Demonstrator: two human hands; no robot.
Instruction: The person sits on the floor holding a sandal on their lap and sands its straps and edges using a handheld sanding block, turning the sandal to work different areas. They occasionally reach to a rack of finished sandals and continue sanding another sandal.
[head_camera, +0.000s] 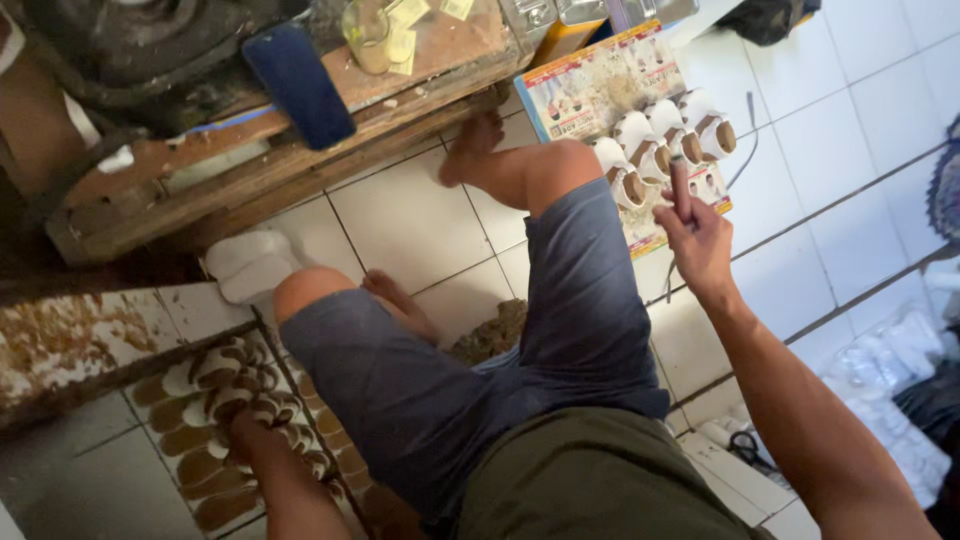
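White strapped sandals (662, 140) are lying in a row on a printed cardboard sheet (590, 85) on the tiled floor (410, 225), just beyond the right hand (697, 238), which is hovering above them with its fingers closed around a small dark stick-like tool (680, 185). The left hand (245, 432) is reaching down, touching a pile of brown-and-white sandals (225, 385); its grip is not showing clearly. A worn wooden bench (290, 150) is standing beyond the knees.
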